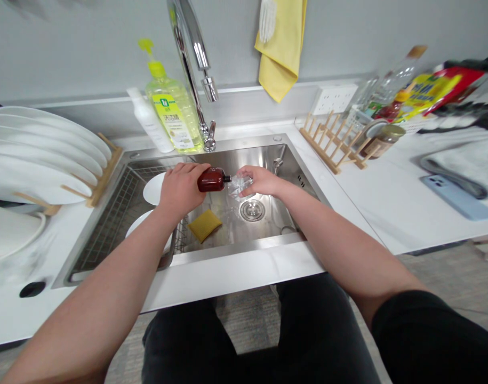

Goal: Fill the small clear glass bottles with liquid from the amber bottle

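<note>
Over the sink, my left hand (pixel 184 186) is wrapped round a dark red-brown bottle (pixel 212 180), which lies on its side with its narrow black neck pointing right. My right hand (pixel 261 180) grips a clear, faceted glass (pixel 239 185) by its far side. The bottle's neck is at the glass's mouth; whether they touch I cannot tell. Below them, a yellow sponge cloth (pixel 204 225) lies on the floor of the steel sink (pixel 231 234), left of the drain (pixel 252 210). Two white plates (pixel 153 190) in the wire basket (pixel 119 213) are partly hidden by my left forearm.
Behind the sink stand a chrome faucet (pixel 188 74), a yellow-green soap bottle (pixel 174 109) and a white pump bottle (pixel 150 120). White plates (pixel 39 154) fill a left rack. To the right are a wooden rack (pixel 327 141), a jar (pixel 383 141) and a phone (pixel 457 197).
</note>
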Demonstrator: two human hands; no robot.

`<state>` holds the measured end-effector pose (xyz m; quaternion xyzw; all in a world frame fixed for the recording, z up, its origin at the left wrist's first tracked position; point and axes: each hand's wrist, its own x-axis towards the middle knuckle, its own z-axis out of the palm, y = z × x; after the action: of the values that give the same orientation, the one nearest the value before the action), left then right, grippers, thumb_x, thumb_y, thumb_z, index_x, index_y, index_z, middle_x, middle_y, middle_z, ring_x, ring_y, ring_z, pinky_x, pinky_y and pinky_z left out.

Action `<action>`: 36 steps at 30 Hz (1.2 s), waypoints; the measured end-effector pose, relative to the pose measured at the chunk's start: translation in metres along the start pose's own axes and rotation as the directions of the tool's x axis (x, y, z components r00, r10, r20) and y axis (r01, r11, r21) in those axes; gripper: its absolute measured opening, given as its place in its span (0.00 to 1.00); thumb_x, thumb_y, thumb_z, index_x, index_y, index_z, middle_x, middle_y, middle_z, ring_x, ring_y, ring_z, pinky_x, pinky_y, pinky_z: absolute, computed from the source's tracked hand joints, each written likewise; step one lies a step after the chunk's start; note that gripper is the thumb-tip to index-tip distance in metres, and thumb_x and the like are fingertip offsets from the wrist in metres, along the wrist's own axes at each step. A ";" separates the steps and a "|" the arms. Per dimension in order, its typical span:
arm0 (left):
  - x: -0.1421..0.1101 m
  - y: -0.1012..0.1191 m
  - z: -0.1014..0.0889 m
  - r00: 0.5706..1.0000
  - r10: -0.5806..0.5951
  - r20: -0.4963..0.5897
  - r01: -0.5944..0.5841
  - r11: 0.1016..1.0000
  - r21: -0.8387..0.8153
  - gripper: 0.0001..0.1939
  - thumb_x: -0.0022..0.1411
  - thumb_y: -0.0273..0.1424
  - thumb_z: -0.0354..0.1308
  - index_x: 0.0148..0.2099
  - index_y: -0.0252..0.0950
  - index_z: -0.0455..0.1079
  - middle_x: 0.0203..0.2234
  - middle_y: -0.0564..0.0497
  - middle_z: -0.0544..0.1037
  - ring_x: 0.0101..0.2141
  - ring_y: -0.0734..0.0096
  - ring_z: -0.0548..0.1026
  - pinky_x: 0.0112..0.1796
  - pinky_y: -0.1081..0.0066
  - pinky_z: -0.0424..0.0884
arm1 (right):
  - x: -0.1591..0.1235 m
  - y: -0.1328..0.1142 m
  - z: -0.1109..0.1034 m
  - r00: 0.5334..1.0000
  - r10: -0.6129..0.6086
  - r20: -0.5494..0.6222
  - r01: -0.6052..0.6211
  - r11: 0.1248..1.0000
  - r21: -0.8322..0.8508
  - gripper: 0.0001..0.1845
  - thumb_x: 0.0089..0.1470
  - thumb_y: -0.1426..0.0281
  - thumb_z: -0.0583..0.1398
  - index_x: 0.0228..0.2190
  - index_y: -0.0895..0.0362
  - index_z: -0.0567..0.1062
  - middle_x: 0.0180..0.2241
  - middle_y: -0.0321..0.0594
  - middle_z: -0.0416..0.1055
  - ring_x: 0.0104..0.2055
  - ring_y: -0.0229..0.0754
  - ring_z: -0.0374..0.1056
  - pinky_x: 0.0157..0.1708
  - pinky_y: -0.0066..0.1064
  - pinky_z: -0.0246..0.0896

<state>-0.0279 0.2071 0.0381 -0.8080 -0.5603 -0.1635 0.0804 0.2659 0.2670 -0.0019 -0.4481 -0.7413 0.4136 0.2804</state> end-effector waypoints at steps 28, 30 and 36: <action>0.001 0.002 -0.001 1.000 -0.011 0.022 0.011 1.000 -0.009 0.34 0.68 0.33 0.64 0.75 0.43 0.74 0.65 0.39 0.82 0.64 0.33 0.74 0.60 0.43 0.67 | -0.004 -0.006 -0.002 1.000 0.020 0.009 -0.020 1.000 0.001 0.34 0.37 0.74 0.82 0.48 0.52 0.82 0.52 0.42 0.85 0.56 0.56 0.81 0.64 0.48 0.74; 0.001 0.002 -0.002 1.000 -0.010 0.020 0.010 1.000 -0.005 0.34 0.68 0.33 0.64 0.75 0.43 0.74 0.65 0.39 0.82 0.64 0.33 0.74 0.60 0.42 0.67 | -0.004 -0.006 -0.001 1.000 0.015 0.012 -0.015 1.000 -0.001 0.34 0.37 0.74 0.82 0.48 0.52 0.82 0.51 0.42 0.85 0.55 0.56 0.82 0.63 0.48 0.75; 0.000 0.001 -0.002 1.000 -0.012 0.019 0.013 0.999 -0.031 0.35 0.67 0.33 0.64 0.75 0.44 0.74 0.64 0.38 0.82 0.64 0.31 0.74 0.60 0.40 0.67 | -0.004 -0.007 -0.001 1.000 0.008 0.007 -0.008 1.000 0.004 0.34 0.37 0.74 0.83 0.47 0.52 0.83 0.50 0.43 0.85 0.55 0.57 0.81 0.63 0.49 0.75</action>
<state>-0.0267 0.2065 0.0399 -0.8072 -0.5634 -0.1652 0.0618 0.2659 0.2621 0.0045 -0.4492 -0.7396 0.4177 0.2771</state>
